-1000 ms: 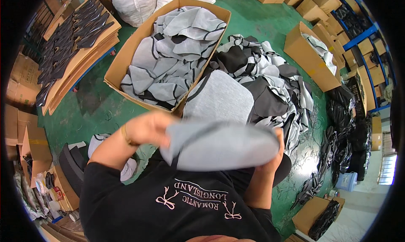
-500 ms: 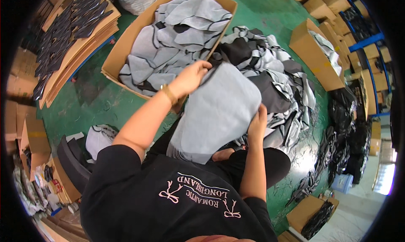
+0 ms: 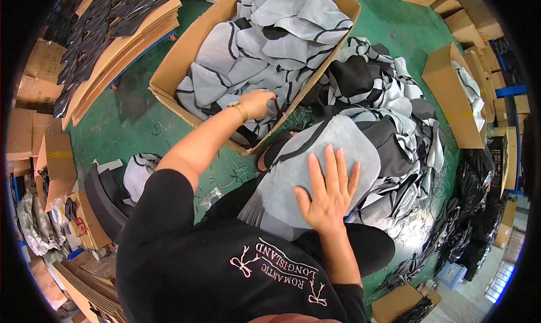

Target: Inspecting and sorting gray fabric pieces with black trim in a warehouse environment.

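Observation:
A stack of grey fabric pieces (image 3: 349, 145) with black edging lies across my lap, its layered edges fanned at the lower left. Flat on top of it rests my right hand (image 3: 329, 196), palm down and fingers spread. My left hand (image 3: 257, 104), with a watch band at the wrist, reaches over the near side of a large cardboard box (image 3: 169, 78). Its fingers are curled down among loose grey fabric pieces (image 3: 242, 55) heaped in the box; what they grip is hidden from view.
Right of the box spreads a floor heap of grey and black fabric pieces (image 3: 397, 134). Black parts (image 3: 93, 38) lie on stacked cardboard at the far left. Another fabric-filled box (image 3: 451, 92) stands at the right, near black plastic bags (image 3: 470, 182). Dark curved foam (image 3: 104, 202) sits at my left.
My left hand has left the stack's upper edge and moved into the box. My right hand has gone from gripping the stack's side to lying flat on top. The view has shifted.

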A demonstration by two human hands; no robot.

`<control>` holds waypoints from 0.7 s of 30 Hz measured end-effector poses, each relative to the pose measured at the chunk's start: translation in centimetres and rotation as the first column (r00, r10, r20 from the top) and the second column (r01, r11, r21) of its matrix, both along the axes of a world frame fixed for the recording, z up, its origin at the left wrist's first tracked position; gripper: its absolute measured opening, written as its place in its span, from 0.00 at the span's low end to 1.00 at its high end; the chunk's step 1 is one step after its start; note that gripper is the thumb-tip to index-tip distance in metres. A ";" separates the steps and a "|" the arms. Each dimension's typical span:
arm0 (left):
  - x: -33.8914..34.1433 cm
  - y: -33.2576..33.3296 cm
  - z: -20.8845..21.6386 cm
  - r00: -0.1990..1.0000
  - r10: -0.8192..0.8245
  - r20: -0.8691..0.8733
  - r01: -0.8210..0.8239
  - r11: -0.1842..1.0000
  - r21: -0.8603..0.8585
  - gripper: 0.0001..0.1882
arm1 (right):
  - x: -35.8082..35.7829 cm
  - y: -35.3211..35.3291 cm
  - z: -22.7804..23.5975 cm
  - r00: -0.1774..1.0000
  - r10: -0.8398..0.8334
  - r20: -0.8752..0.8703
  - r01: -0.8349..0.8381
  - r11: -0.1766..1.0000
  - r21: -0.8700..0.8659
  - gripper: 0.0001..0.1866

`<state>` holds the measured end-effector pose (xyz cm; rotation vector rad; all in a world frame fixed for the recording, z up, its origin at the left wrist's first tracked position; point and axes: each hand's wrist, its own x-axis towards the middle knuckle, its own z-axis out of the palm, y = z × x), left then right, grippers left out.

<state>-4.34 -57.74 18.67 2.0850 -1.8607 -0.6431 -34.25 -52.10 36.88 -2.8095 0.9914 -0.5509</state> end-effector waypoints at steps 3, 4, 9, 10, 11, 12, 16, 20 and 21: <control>-0.2 -0.5 -4.1 0.941 -0.072 0.329 0.049 0.996 0.078 0.18 | 0.0 -0.3 -0.3 1.000 0.005 0.000 -0.005 1.000 -0.006 0.28; -0.3 -0.4 -5.4 0.878 -0.140 0.458 0.086 0.987 0.136 0.18 | 0.1 -0.4 -0.3 1.000 0.022 -0.001 -0.022 1.000 -0.015 0.29; 2.9 -1.7 -6.6 0.901 -0.245 0.359 0.047 0.876 0.479 0.19 | 0.9 -0.8 0.0 1.000 0.019 0.003 -0.019 1.000 0.019 0.27; 2.9 -2.3 -3.6 0.959 -0.079 0.271 -0.027 0.930 0.368 0.19 | 0.4 -0.7 -0.1 1.000 0.004 0.001 -0.004 1.000 0.014 0.27; 3.8 -2.3 -1.0 0.981 0.098 0.167 -0.140 0.956 0.258 0.18 | 0.3 -0.7 -0.1 1.000 0.000 0.014 0.000 1.000 0.002 0.27; 5.8 -1.7 0.5 0.991 0.110 0.082 -0.119 0.987 0.111 0.19 | 0.6 -0.6 -0.1 0.999 0.009 0.034 -0.009 1.000 -0.008 0.27; 6.8 3.0 11.7 0.821 0.101 -0.561 -0.156 0.986 -0.051 0.24 | 0.8 -0.3 0.2 0.996 0.011 0.084 -0.011 1.000 -0.007 0.27; 4.0 8.6 23.4 0.681 -0.206 -0.703 0.061 0.972 -0.226 0.30 | 1.7 -0.8 1.8 0.926 0.099 0.363 -0.160 0.977 0.142 0.27; 2.2 9.9 25.3 0.683 -0.217 -0.697 0.071 0.970 -0.232 0.30 | 2.8 -0.8 2.7 0.846 0.125 0.519 -0.260 0.945 0.196 0.30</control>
